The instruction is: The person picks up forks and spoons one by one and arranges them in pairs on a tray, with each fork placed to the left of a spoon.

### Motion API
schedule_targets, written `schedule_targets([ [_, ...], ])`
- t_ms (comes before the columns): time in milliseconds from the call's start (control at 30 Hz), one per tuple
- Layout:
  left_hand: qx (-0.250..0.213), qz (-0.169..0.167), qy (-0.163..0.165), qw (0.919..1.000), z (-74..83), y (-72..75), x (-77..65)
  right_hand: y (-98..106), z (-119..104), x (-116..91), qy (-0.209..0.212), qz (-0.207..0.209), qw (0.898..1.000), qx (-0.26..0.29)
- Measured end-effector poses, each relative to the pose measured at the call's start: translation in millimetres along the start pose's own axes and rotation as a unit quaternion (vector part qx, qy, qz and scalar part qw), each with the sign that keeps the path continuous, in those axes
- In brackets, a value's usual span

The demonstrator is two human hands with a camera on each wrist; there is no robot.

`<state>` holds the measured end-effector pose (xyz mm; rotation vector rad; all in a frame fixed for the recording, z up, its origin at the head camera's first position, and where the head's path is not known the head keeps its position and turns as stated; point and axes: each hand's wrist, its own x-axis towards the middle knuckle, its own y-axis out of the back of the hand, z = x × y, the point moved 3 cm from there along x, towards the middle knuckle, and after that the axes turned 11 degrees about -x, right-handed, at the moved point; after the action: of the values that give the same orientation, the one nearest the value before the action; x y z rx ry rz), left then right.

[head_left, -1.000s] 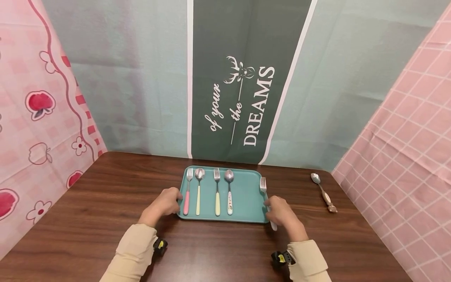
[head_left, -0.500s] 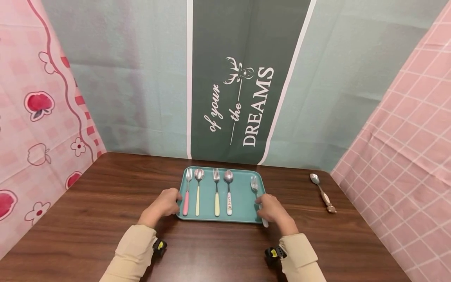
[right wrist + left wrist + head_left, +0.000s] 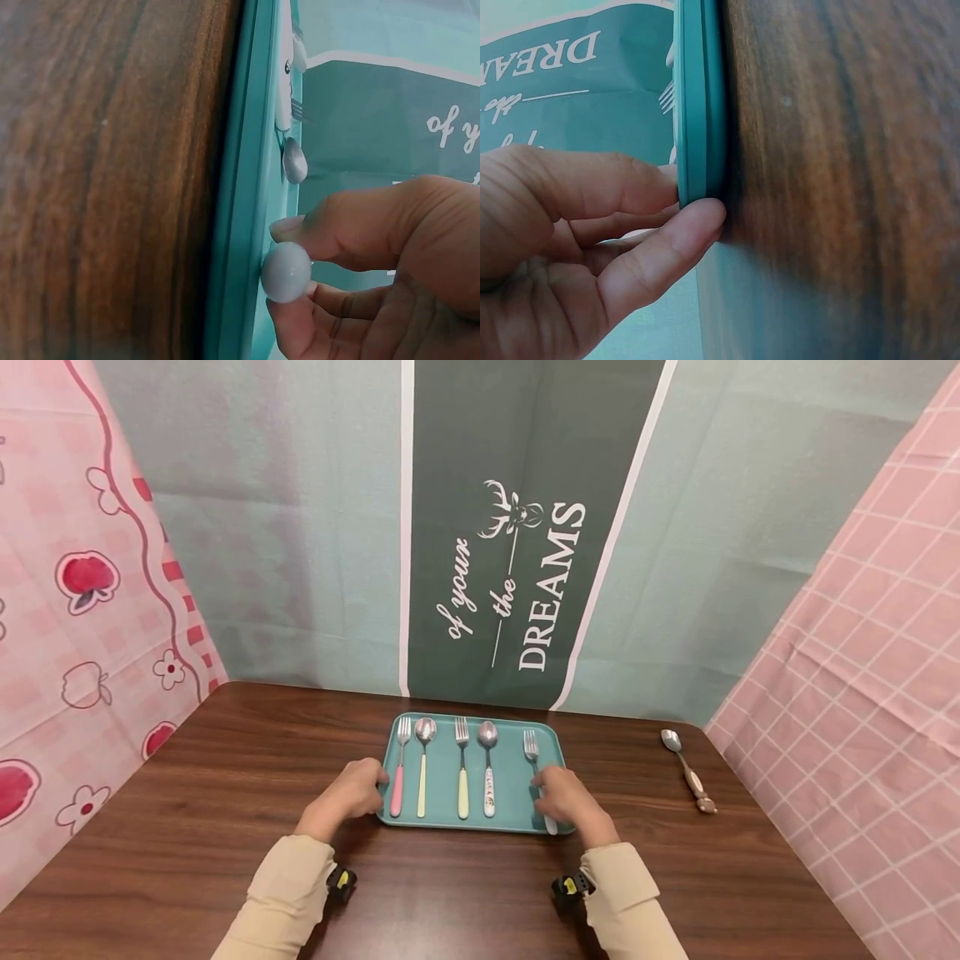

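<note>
A teal tray (image 3: 513, 821) lies on the wooden table. My left hand (image 3: 358, 787) pinches its left rim; in the left wrist view the thumb presses the outer side and the fingers lie at the inner edge. At the tray's right side my right hand (image 3: 566, 795) holds a fork (image 3: 531, 745) by its pale handle, whose rounded end (image 3: 286, 271) shows in the right wrist view. On the tray lie a pink-handled fork (image 3: 397, 789), a yellow-handled spoon (image 3: 422, 785), a yellow-handled fork (image 3: 462, 793) and a spoon with a patterned white handle (image 3: 489, 789).
A spoon with a brown handle (image 3: 694, 781) lies on the table (image 3: 450, 893) at the right, away from the tray. A grey-green cloth (image 3: 337, 568) hangs behind the table. Pink cloths stand at the left (image 3: 97, 635) and right (image 3: 862, 693).
My right hand has moved left with the fork, from the tray's right rim to over the tray's right part. The left hand stays at the left rim, and the tray has not moved.
</note>
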<state>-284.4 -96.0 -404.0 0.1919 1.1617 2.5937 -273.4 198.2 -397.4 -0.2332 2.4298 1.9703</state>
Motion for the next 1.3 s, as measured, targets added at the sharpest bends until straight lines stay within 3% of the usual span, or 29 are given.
schedule_targets([
  [200,-0.001,-0.004,0.007,1.0,-1.2,0.4,0.7,1.6,-6.7,4.2,0.017,0.007,1.0,-0.007],
  [867,-0.003,-0.008,0.019,0.9998,-1.9,-0.4,2.1,-2.3,-12.3,19.7,0.017,-0.013,0.999,-0.024],
  [1300,-0.005,-0.003,0.017,0.9998,-1.6,0.0,1.0,-8.0,-18.9,27.3,0.015,0.008,0.999,-0.05],
])
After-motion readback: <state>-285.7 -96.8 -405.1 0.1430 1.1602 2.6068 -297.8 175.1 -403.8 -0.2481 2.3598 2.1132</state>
